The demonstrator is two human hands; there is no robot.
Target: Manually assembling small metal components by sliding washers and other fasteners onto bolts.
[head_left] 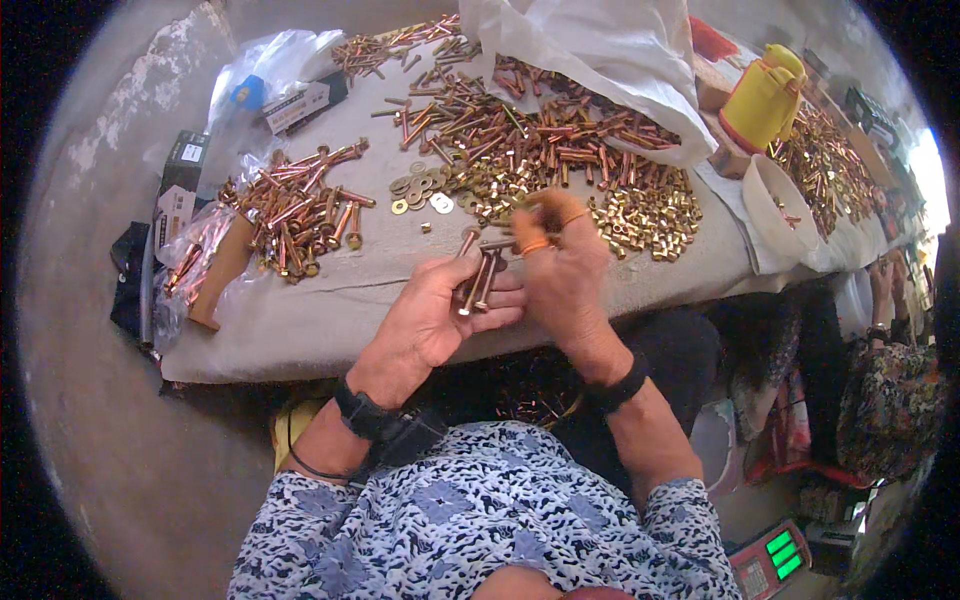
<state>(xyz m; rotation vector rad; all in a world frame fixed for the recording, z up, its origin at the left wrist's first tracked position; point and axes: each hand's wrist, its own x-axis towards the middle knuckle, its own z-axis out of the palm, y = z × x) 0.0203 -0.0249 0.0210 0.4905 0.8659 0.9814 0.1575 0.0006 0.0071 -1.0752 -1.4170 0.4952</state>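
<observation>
Copper and gold metal on a grey-beige table (270, 345)

Bolts (485, 282) in the left hand (440, 310) bronze to gold; metal sleeves (655, 222) toward the near edge bright gold, washers (420, 187) beside them dull gold and silver; yellow jug (762, 105) with red base toward the far right corner; white sheet (590, 50) at the far edge; orange coverings (535, 246) on the right hand (567, 275); shirt (490, 500) white with black flecks, grey-blue flowers

Can't see the right hand (570, 270) clearly, all blurry, or tell about anything held there. Can't count the bolts (484, 282) in the left hand (435, 310), bunched together. Can't tell much about the gold bits (650, 220), maybe nuts, so small. Can't see under the white sack (600, 60), cut off on top.
</observation>
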